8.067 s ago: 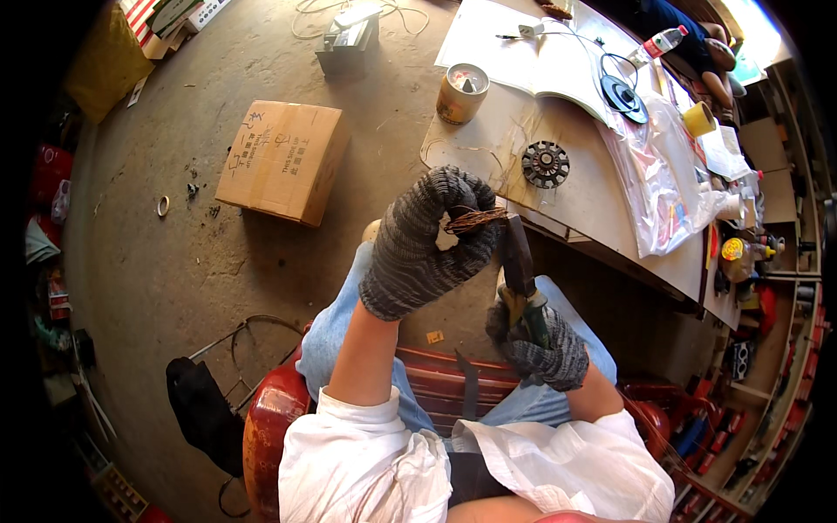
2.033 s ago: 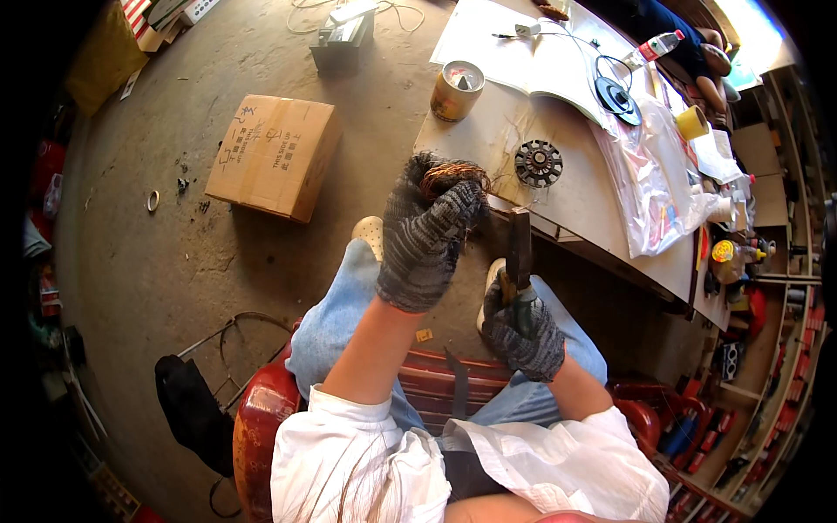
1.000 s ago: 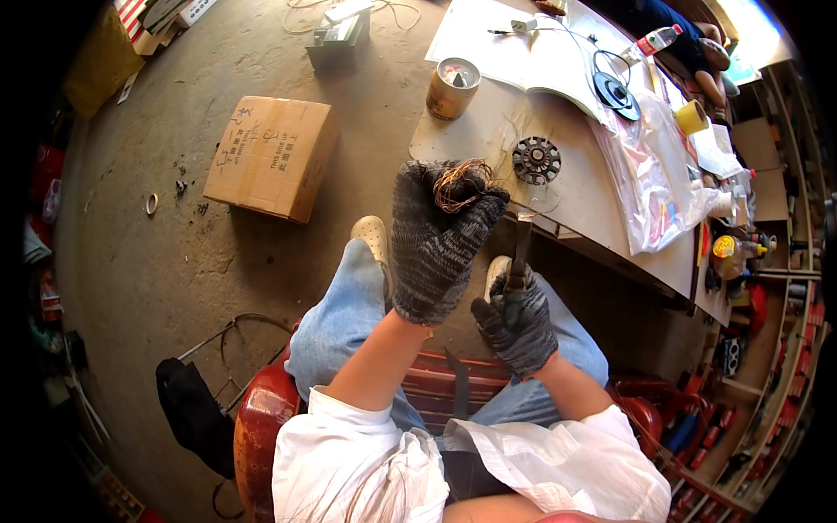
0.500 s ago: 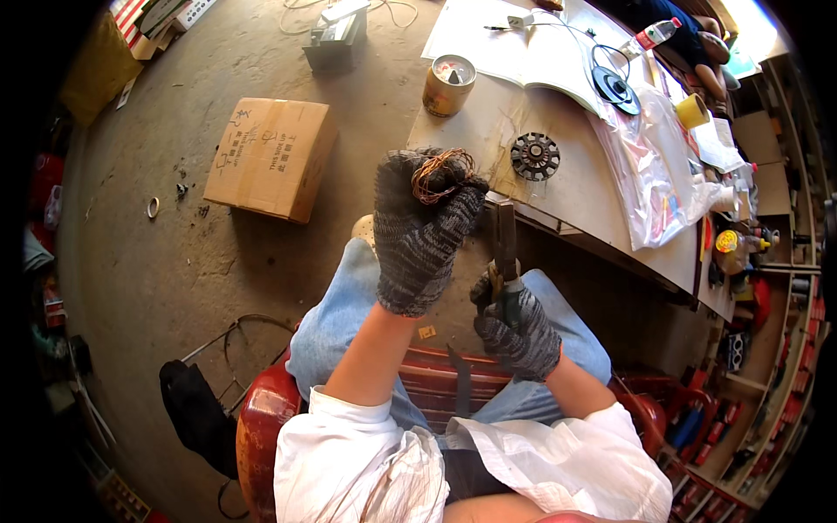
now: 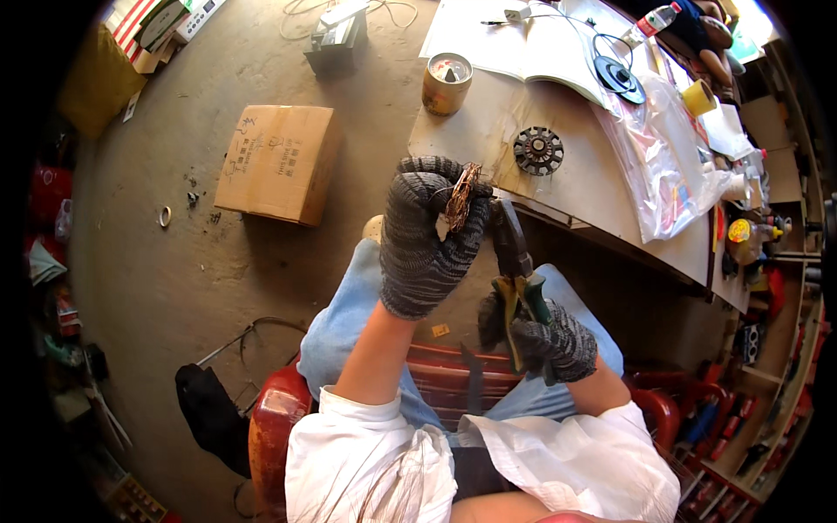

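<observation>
My left hand (image 5: pixel 429 240), in a dark grey knitted glove, pinches a bundle of copper wire (image 5: pixel 460 199) between thumb and fingers. The bundle stands edge-on, close to the table's near left corner. In my right hand (image 5: pixel 558 342), gloved alike, is a pair of pliers (image 5: pixel 516 279) with green and yellow handles. Their dark jaws point up and away from me, just right of the wire; I cannot tell whether they touch it. On the table beyond lies a round slotted motor core (image 5: pixel 539 151), dark with a pale centre.
A can (image 5: pixel 447 84) stands at the table's (image 5: pixel 488 131) left edge. Behind and right are an open book (image 5: pixel 558 48), a black disc with a cord (image 5: pixel 619 78), plastic bags (image 5: pixel 663 192) and a bottle (image 5: pixel 652 24). A cardboard box (image 5: pixel 275 166) sits on the floor to the left.
The wire bundle has turned from facing me to edge-on in my left hand. My right hand has shifted slightly down and right, and the pliers' handles have spread apart.
</observation>
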Tool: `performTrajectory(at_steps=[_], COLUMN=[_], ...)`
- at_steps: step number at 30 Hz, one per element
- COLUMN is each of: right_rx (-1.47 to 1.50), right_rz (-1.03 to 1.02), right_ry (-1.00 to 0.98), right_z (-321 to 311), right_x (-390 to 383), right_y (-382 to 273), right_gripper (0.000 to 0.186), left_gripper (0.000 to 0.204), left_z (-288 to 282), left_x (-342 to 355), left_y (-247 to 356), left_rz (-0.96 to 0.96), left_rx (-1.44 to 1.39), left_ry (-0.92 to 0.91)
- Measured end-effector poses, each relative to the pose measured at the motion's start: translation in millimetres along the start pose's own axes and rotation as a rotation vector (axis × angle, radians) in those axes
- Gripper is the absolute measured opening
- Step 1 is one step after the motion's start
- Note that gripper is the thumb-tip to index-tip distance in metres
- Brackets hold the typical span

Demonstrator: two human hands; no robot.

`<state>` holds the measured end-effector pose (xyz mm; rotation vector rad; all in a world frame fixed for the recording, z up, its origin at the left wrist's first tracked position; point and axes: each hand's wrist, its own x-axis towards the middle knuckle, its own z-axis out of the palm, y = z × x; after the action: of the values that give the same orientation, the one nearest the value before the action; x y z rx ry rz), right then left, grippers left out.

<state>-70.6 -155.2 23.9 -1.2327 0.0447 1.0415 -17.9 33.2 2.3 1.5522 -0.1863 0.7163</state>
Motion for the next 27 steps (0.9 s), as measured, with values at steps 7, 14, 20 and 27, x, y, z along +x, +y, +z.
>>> performTrajectory(at_steps=[7, 14, 20, 27], right_rx=[0.048, 0.14, 0.037, 0.192], right_rz=[0.031, 0.114, 0.238, 0.196], right_ry=[-0.06, -0.081, 0.02, 0.027], right_z=[-13, -13, -4, 3], right_x=[-3, -11, -16, -14], right_y=[7, -5, -25, -17], right_gripper=[0.055, 0.061, 0.058, 0.029], left_gripper=[0.036, 0.035, 0.036, 0.035], left_z=[3, 9, 8, 9], left_x=[-1, -1, -4, -5], left_y=[2, 2, -1, -2], left_rz=[0.04, 0.023, -0.002, -0.016], left_rx=[0.135, 0.115, 0.136, 0.078], left_ry=[-0.071, -0.084, -0.078, -0.096])
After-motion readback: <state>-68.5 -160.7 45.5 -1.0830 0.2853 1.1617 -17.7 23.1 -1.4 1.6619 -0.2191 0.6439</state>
